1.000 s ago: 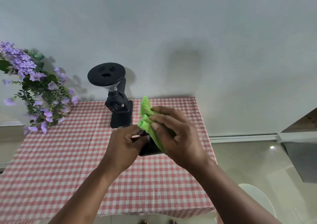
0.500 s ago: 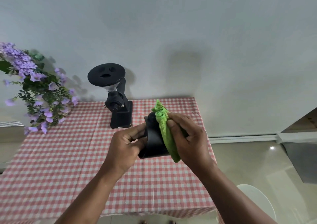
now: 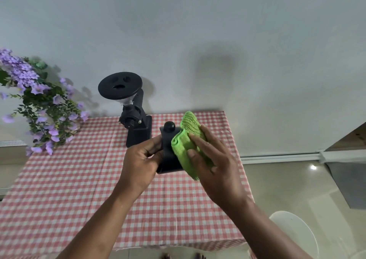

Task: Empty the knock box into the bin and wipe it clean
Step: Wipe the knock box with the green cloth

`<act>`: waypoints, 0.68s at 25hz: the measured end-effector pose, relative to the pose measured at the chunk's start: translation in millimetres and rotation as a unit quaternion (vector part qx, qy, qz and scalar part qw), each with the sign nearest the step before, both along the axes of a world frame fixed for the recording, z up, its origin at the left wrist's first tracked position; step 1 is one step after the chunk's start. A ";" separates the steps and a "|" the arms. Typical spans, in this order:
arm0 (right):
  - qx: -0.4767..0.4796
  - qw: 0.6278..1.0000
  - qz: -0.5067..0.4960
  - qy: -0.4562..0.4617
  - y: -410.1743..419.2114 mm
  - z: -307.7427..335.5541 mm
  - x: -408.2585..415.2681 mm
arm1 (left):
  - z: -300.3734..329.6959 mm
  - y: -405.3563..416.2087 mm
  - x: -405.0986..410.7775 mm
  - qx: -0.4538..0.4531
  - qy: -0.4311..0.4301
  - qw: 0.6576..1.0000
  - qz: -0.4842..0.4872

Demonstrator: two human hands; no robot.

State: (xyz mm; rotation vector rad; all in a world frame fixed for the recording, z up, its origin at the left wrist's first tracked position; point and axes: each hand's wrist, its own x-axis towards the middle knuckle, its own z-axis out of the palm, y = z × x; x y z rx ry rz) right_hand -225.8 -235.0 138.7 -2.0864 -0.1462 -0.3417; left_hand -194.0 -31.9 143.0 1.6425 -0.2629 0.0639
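The black knock box [image 3: 168, 151] is held up above the table, tipped on its side, with the round end of its bar showing at the top. My left hand [image 3: 139, 165] grips its left side. My right hand [image 3: 214, 165] presses a folded green cloth [image 3: 186, 142] against the box's right side, fingers spread flat over the cloth. The inside of the box is hidden behind the cloth and my hand.
A black coffee grinder [image 3: 133, 112] stands at the back of the table with the red-and-white checked cloth [image 3: 69, 189]. Purple flowers [image 3: 37, 104] hang at the left. A white round object [image 3: 295, 237] sits on the floor at the lower right, beside grey furniture [image 3: 348, 171].
My right hand has slid the green cloth from the box's left face over to its right side, uncovering the black body and bar end. My left hand keeps its hold.
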 end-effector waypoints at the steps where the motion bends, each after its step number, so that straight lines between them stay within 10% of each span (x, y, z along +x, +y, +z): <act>1: 0.010 1.000 0.011 -0.004 0.8 -3.2 -0.5 | 1.2 1.9 0.9 0.003 -0.002 1.000 -0.010; 9: 0.377 0.865 0.087 0.320 -22.4 16.0 49.5 | 3.2 2.5 -0.5 0.090 -0.034 0.994 -0.054; 17: 0.426 0.883 0.082 0.178 -10.7 -4.3 44.3 | 15.9 -1.5 11.0 0.238 -0.087 0.961 0.110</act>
